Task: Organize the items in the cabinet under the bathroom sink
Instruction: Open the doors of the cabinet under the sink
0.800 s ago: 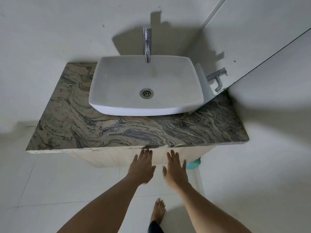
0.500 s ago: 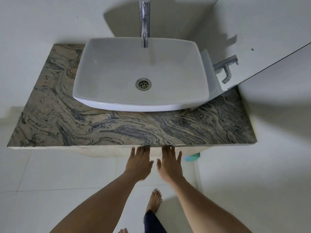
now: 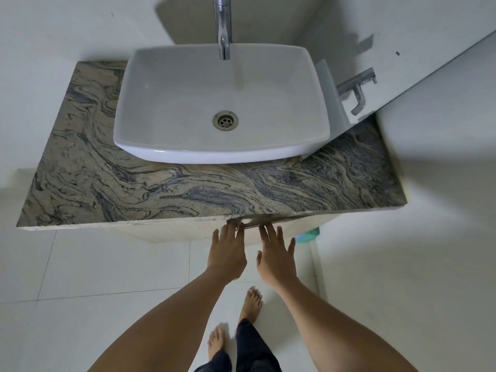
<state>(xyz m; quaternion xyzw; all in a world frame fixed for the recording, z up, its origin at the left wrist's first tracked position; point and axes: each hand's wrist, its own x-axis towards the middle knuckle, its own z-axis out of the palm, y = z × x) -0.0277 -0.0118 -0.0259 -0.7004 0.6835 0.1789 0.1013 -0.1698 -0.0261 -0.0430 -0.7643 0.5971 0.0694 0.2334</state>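
A pale wood cabinet sits under the marbled stone counter that carries a white basin. Its right door top edge shows as a dark strip standing slightly out from under the counter. My left hand and my right hand reach side by side to that edge, fingers spread, fingertips touching the top of the door. Neither hand holds anything. The inside of the cabinet and its items are hidden from view.
A chrome tap hangs over the basin. A mirror panel stands on the right wall. A teal object peeks out beside the cabinet's right end. My bare feet stand on white floor tiles.
I have stepped closer and my view tilted down. Both hands moved forward to the counter's front edge, and the cabinet door's top edge now shows slightly out from under the counter.
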